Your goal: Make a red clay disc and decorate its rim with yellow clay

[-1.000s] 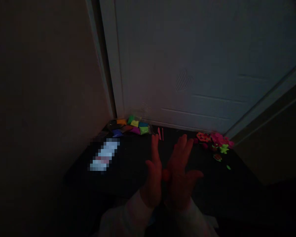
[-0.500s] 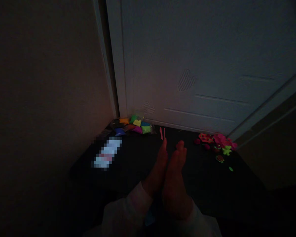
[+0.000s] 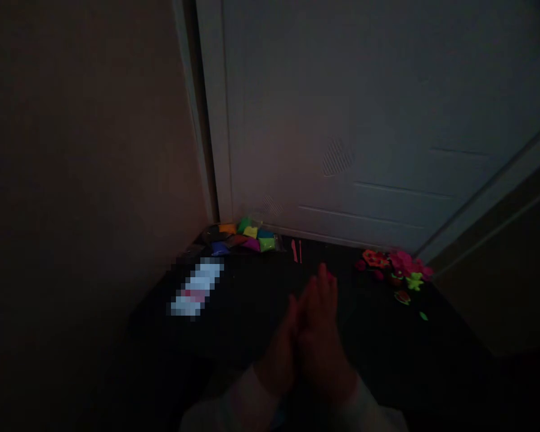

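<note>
My left hand (image 3: 276, 354) and my right hand (image 3: 321, 336) meet palm to palm above the front middle of the dark table (image 3: 247, 312). Their fingers are stretched out and point away from me, the left fingertips lower than the right. Anything between the palms is hidden. A small pink bit (image 3: 332, 276) shows beside the right fingertips; in the dim light I cannot tell whether it touches them. Beyond the hands, two thin pink modelling tools (image 3: 294, 251) lie side by side near the back edge.
Bags of coloured clay (image 3: 238, 240) are piled at the back left. A bright, blurred-out phone-like rectangle (image 3: 197, 288) lies in front of them. Pink, orange and yellow-green shapes (image 3: 402, 267) cluster at the back right, near a small green leaf shape (image 3: 423, 315). A white panelled door (image 3: 297, 120) stands behind.
The left hand has slid back toward me along the right, so its fingertips sit lower. The palms are closer together. The view has tipped slightly upward.
</note>
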A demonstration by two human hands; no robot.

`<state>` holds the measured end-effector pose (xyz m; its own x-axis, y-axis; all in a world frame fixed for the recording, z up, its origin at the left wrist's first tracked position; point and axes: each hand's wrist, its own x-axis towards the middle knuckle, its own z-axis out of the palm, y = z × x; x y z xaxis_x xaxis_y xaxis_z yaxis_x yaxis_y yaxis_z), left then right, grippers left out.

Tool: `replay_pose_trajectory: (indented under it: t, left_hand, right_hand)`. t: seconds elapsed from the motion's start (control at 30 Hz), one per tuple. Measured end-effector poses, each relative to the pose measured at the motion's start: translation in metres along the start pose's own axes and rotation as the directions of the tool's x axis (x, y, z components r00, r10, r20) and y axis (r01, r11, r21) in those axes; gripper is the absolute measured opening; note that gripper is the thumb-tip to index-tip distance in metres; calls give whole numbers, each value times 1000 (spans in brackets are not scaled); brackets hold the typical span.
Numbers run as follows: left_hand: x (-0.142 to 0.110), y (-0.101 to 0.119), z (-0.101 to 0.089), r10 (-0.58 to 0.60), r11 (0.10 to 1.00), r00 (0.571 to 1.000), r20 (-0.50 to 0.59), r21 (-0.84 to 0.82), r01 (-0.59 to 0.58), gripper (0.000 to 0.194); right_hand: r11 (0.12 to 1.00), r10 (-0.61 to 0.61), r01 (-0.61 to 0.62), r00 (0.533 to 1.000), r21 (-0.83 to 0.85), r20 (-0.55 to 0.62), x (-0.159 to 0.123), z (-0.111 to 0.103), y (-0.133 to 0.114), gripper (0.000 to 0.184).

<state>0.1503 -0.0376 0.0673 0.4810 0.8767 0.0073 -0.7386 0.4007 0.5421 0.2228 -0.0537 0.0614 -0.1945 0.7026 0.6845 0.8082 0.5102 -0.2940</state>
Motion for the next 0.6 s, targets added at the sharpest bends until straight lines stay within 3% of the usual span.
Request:
replay_pose_trajectory:
  t: [0.13, 0.23, 0.33, 0.47, 0.53, 0.6]
  left_hand:
    - [7, 4, -10, 8, 998, 1000, -13, -67, -9, 49]
    - [6, -8, -18, 11, 999, 999, -41, -52, -13, 43]
    - [2, -19, -18, -5, 999, 1000, -26, -44, 4, 42]
    - [9, -11, -15, -66, 994, 998, -8, -82, 66, 50]
    - [12, -7, -16, -42, 998, 999, -27, -53, 41, 49]
    - [11, -10, -19, 6, 1000, 1000, -5, 17, -6, 44]
  right_hand:
    - [994, -105, 107, 983, -6, 153, -8, 8, -3, 61]
    - [993, -118, 117, 990, 14, 79, -9, 9, -6, 60]
    - [1000, 2, -3, 999, -26, -36, -5, 8, 4, 57]
    - [998, -14, 17, 999, -60, 38, -12, 13, 16, 59]
    - [998, -60, 61, 994, -14, 90, -19, 16, 11, 63]
    - [999, -42, 39, 997, 35, 69, -21, 17, 4, 65]
